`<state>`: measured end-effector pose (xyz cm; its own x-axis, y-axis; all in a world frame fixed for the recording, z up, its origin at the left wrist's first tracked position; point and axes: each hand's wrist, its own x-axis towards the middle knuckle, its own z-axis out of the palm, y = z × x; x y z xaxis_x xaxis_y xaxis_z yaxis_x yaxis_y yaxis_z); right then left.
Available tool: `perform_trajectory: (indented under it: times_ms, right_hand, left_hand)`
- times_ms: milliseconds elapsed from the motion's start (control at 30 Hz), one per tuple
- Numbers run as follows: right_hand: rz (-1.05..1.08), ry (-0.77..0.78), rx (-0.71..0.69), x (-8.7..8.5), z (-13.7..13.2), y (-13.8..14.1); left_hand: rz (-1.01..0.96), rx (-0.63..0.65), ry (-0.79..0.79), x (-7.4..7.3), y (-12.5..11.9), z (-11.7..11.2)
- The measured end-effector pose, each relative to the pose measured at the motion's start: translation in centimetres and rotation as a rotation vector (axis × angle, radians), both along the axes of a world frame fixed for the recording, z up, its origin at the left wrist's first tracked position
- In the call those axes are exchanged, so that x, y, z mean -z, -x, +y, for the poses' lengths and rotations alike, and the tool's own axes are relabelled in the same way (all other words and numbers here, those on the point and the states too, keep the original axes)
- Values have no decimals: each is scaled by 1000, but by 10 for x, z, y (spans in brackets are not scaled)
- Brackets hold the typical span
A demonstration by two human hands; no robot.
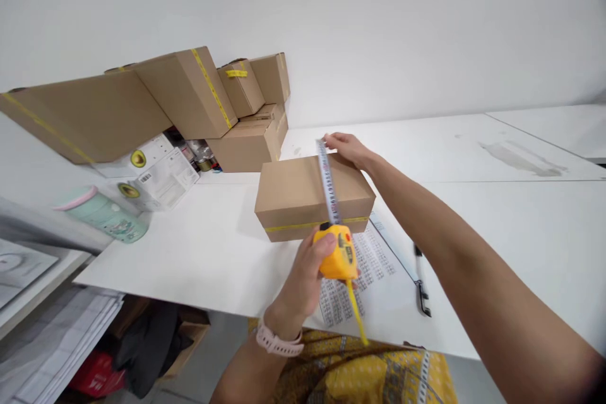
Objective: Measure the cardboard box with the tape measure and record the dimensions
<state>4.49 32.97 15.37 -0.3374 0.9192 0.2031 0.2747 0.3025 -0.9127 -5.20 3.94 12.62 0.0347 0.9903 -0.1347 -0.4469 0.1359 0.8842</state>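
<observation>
"White desk (213, 221) under the box (293, 186): how is the tape (343, 254) held?"

"Its case (337, 266) is gripped by left fingers (325, 244) in front of the box, its blade (326, 180) seemingly pinched by right fingers (335, 137) beyond, presumably so it is kept straight."

Two hands (305, 271) (349, 149), one tape measure (341, 259), at least six cardboard boxes (291, 189), one tumbler (108, 214)

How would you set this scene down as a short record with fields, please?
Left hand: holds a yellow tape measure
Right hand: at the far end of the measuring blade
Blade position: extended across the top of a closed cardboard box
Surface: white table
Also there: printed sheet, mint tumbler, stacked boxes
</observation>
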Motion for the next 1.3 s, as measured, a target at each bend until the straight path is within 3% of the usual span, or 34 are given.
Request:
perform_trajectory:
  times_ms: [67, 167, 200, 267, 333, 400, 500, 633, 733, 833, 933, 1000, 1100, 1300]
  right_hand:
    - [129, -86, 95, 3, -16, -23]
    - [55, -217, 298, 27, -57, -65]
    - [-15, -232, 317, 39, -73, -76]
    - [-113, -257, 261, 61, -101, -92]
    - [-162, -292, 171, 73, -121, -96]
    - [-173, -314, 129, 68, -131, -93]
    - [-165, -292, 169, 37, -129, -82]
    - [-230, -255, 250, -6, -106, -71]
    - [-306, -396, 293, -18, -83, -60]
    - [-271, -556, 196, -17, -63, -47]
    - [-222, -522, 93, -16, -52, -38]
    - [-237, -501, 99, -16, -50, -35]
    - [-345, -535, 129, -18, -50, -33]
    - [-553, -685, 197, -19, -52, -24]
  left_hand:
    - [80, -147, -98, 8, 25, -16]
    - [276, -507, -259, 32, 70, -32]
    - [331, -587, -265, 41, 84, -33]
    - [367, -626, -206, 57, 106, -30]
    - [317, -561, -131, 63, 118, -22]
    - [241, -510, -124, 56, 125, -11]
    - [180, -520, -242, 24, 130, 5]
    - [199, -482, -369, -22, 132, 20]
    - [237, -494, -417, -34, 119, 18]
    - [254, -365, -416, -21, 95, 3]
    - [232, -83, -315, 5, 74, -10]
    - [205, 34, -241, 22, 67, -13]
    - [146, 78, -152, 37, 66, -12]
    - [118, 123, -61, 45, 74, -14]
